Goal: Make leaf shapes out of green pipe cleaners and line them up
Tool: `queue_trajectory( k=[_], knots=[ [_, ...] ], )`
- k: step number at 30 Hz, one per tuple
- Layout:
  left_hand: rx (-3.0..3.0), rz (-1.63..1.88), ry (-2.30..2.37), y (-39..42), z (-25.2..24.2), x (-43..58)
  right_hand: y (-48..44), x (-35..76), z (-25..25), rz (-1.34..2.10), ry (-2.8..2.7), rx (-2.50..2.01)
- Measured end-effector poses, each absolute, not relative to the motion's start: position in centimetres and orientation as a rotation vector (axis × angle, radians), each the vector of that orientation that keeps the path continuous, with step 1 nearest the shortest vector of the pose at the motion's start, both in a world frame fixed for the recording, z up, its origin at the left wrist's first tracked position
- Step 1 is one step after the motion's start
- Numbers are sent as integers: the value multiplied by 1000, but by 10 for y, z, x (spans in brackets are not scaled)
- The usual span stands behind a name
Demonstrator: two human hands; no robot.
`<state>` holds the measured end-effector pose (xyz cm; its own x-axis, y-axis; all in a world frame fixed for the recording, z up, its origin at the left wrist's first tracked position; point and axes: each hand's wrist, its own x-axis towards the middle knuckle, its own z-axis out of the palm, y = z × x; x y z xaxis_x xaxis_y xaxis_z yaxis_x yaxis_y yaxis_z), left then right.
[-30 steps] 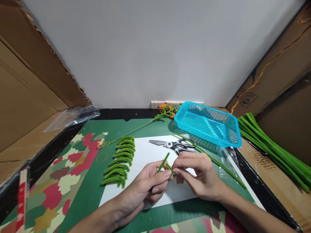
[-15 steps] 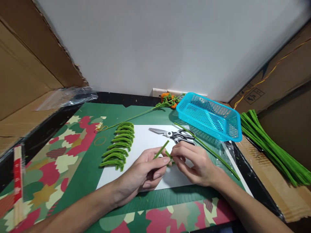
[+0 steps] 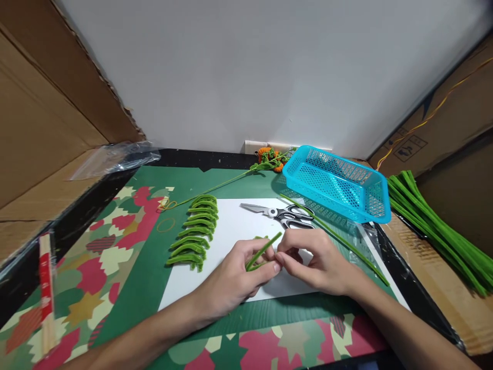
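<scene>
My left hand (image 3: 239,275) and my right hand (image 3: 316,262) meet over a white paper sheet (image 3: 231,228). Together they pinch a short green pipe cleaner (image 3: 264,251) that is folded into a narrow loop. The left thumb and forefinger hold the loop's lower part, and the right fingertips pinch its end. To the left of my hands lies a row of several bent green pipe cleaner pieces (image 3: 194,231). Scissors (image 3: 283,213) lie on the paper just beyond my hands.
A turquoise plastic basket (image 3: 339,185) stands at the back right, with a long green stem (image 3: 339,239) running beneath it. A bundle of green pipe cleaners (image 3: 439,234) lies on cardboard at right. An orange-flowered stem (image 3: 265,159) and rubber bands (image 3: 166,224) lie on the green mat.
The pipe cleaner has been folded from a raised V into a flatter loop. My hands have moved slightly to the right, and the view has shifted a little.
</scene>
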<state>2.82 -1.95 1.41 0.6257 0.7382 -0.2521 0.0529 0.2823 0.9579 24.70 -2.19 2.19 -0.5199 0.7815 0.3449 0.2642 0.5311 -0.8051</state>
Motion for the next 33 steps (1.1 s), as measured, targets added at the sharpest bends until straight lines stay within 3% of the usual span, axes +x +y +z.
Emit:
queue_trajectory(
  k=[7,17,25,33],
  knots=[
    [1102,459,822,-15,16,27,-27,240,13,613,-2069,-708],
    [976,577,763,-18,27,31,-30,231,18,689,-1759,-905],
    [1028,512,768,-16,19,29,-17,250,14,134,-2098,-752],
    [1103,588,813,-17,25,32,-13,252,14,25,-2241,-799]
  ],
)
